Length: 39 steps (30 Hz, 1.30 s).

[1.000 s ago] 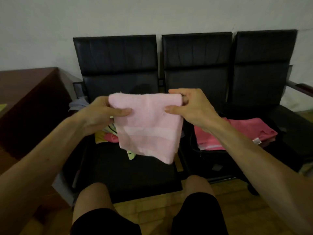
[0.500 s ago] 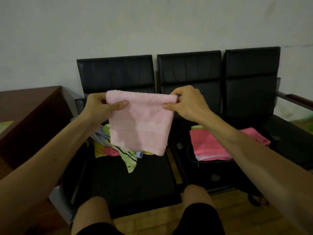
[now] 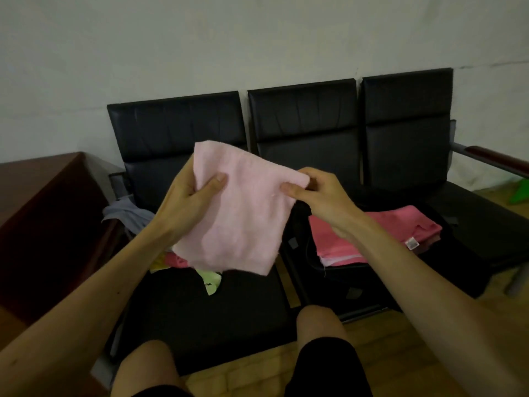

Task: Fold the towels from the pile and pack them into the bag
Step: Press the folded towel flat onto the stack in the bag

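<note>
Left hand (image 3: pixel 189 207) pinches one top corner of the pale pink towel (image 3: pixel 243 222), right hand (image 3: pixel 323 199) the other, keeping the folded cloth flat above the left pile (image 3: pixel 213 282), seemingly ready for the black bag (image 3: pixel 372 282) on the right

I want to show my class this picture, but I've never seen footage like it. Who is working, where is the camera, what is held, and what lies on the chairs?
There is no machine here: a person works with two bare hands. The camera sits on the person's head, looking forward and down, so their arms and knees show. The left hand and right hand each grip the upper edge of a folded pale pink towel, held in the air. Ahead stands a row of black chairs. On the left seat lies a pile of loose cloths. On the middle seat, darker pink folded towels lie in what looks like a black bag.
</note>
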{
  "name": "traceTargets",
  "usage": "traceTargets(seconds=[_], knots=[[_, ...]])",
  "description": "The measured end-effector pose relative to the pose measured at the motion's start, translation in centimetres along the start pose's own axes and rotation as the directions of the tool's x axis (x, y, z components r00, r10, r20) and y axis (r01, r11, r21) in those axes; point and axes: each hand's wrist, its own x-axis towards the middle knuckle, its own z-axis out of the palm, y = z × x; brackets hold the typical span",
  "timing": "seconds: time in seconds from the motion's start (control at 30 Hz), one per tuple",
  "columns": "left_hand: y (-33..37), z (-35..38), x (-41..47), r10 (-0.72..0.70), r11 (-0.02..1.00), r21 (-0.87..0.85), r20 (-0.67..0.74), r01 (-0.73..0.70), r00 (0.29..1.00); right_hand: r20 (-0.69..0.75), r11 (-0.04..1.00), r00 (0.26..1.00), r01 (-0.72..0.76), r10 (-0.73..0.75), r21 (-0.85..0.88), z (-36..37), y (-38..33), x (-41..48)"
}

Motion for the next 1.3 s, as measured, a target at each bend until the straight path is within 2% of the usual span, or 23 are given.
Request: traceTargets(seconds=[0.03,0.1,0.13,0.2,0.27,0.37,0.43,0.57,0.67,0.73,0.9,1.0,1.1,1.3], knots=[[0.0,0.5,0.0,-0.022,1.000,-0.011,0.057,0.022,0.998,0.008,0.988,0.999,-0.040,0.040,0.147,0.0,0.8,-0.5],[-0.3,1.8,0.0,-0.063,0.996,-0.049,0.161,0.072,0.985,0.078,0.874,0.980,-0.200,0.184,0.444,0.4,3.0,-1.8],[-0.5,2.4,0.0,-0.082,0.993,-0.072,0.200,0.098,0.976,0.144,0.809,0.955,-0.296,0.260,0.507,0.7,4.1,-2.6],[-0.8,4.1,0.3,-0.114,0.982,-0.118,0.268,0.150,0.957,0.260,0.731,0.896,-0.444,0.360,0.518,1.2,6.2,-4.2],[-1.3,5.9,0.4,-0.164,0.969,-0.127,0.315,0.213,0.935,0.279,0.661,0.857,-0.513,0.433,0.548,1.3,8.0,-5.3],[-3.5,8.4,0.9,-0.262,0.925,-0.166,0.369,0.341,0.892,0.250,0.562,0.850,-0.500,0.464,0.659,0.7,10.5,-6.1],[-5.4,10.3,1.4,-0.329,0.887,-0.174,0.410,0.427,0.850,0.214,0.565,0.856,-0.478,0.470,0.672,-0.4,12.6,-6.2],[-9.5,14.5,2.2,-0.395,0.851,-0.141,0.460,0.505,0.795,-0.005,0.751,0.853,-0.456,0.521,0.477,-3.9,16.1,-4.9],[-11.8,18.4,3.4,-0.423,0.823,-0.162,0.464,0.544,0.778,-0.172,0.890,0.879,-0.413,0.445,0.194,-7.3,17.5,-2.1],[-13.2,21.1,5.1,-0.451,0.789,-0.189,0.468,0.584,0.760,-0.216,0.922,0.898,-0.386,0.384,0.036,-9.6,18.6,0.2],[-17.2,27.3,9.9,-0.485,0.790,-0.123,0.475,0.601,0.734,-0.203,0.899,0.922,-0.372,0.330,-0.230,-14.0,21.4,5.7],[-19.3,30.1,11.6,-0.527,0.807,0.008,0.462,0.591,0.713,-0.177,0.868,0.913,-0.406,0.369,-0.287,-15.3,23.3,7.5],[-20.8,32.2,13.5,-0.539,0.819,0.108,0.481,0.563,0.692,-0.218,0.836,0.887,-0.458,0.408,-0.300,-16.2,24.7,8.6],[-23.2,35.7,13.7,-0.581,0.788,0.179,0.531,0.589,0.617,-0.272,0.744,0.865,-0.502,0.422,-0.441,-18.1,27.4,9.1]])
